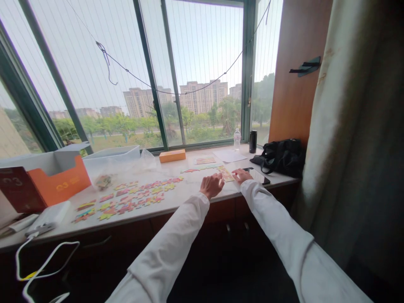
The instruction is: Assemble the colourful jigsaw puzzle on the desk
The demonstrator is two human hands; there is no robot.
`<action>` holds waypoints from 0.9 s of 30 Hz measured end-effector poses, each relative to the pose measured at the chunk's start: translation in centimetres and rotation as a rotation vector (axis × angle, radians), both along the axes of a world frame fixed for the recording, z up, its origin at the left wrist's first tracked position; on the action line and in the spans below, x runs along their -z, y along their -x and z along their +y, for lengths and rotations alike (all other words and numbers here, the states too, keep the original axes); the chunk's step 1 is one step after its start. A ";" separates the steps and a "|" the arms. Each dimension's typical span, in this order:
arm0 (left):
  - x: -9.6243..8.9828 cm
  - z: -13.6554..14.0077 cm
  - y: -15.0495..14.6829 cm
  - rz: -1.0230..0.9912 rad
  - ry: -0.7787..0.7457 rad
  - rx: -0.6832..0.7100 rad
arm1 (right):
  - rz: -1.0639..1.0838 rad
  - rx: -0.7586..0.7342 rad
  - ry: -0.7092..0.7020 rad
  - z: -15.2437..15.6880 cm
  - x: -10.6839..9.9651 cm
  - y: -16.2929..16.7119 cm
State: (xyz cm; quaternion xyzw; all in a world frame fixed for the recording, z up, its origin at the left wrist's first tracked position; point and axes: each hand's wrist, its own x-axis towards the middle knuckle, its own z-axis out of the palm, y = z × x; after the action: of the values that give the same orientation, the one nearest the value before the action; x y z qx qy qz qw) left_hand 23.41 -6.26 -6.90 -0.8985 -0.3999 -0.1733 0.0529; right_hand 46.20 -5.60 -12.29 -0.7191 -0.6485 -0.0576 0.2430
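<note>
My left hand (pixel 212 185) is over the counter, its bent fingers a little apart at the left side of a joined section of jigsaw puzzle (pixel 226 173). From the other side my right hand (pixel 242 175) reaches in, thumb and fingers apart, with the fingertips at the section's right edge. No piece shows clearly in either hand. A strip of joined pieces (pixel 202 169) runs leftward from that section along its top. Loose jigsaw pieces (pixel 126 206) lie in rough rows further left. A small printed picture card (pixel 204 160) rests behind the strip.
A tablet or phone (pixel 259 176) lies beside my right hand, before a black bag (pixel 282 156). Behind stand a black can (pixel 253 142), a clear bottle (pixel 237 139) and white paper (pixel 229 156). Leftward are an orange box (pixel 172 155), an open carton (pixel 67 179) and a power strip (pixel 49 218).
</note>
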 end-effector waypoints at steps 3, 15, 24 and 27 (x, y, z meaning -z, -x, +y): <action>-0.8 -0.2 3.7 -0.004 -0.055 -0.045 | 0.028 0.069 0.020 -0.1 -0.2 0.2; 1.3 1.8 20.2 -0.129 -0.030 -0.399 | 0.012 0.251 0.149 -0.7 -1.1 0.7; 3.0 2.1 20.3 -0.199 -0.013 -0.485 | -0.030 0.277 0.166 -0.6 -0.4 0.3; 3.1 1.7 20.2 -0.206 -0.015 -0.496 | -0.031 0.286 0.166 -0.6 -0.2 0.2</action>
State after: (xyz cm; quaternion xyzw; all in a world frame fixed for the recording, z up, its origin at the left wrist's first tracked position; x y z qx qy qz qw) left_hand 3.20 -4.54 -10.00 -0.7501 -0.6099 -0.2486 0.0593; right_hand 46.02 -6.23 -12.07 -0.8207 -0.5457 -0.0487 0.1620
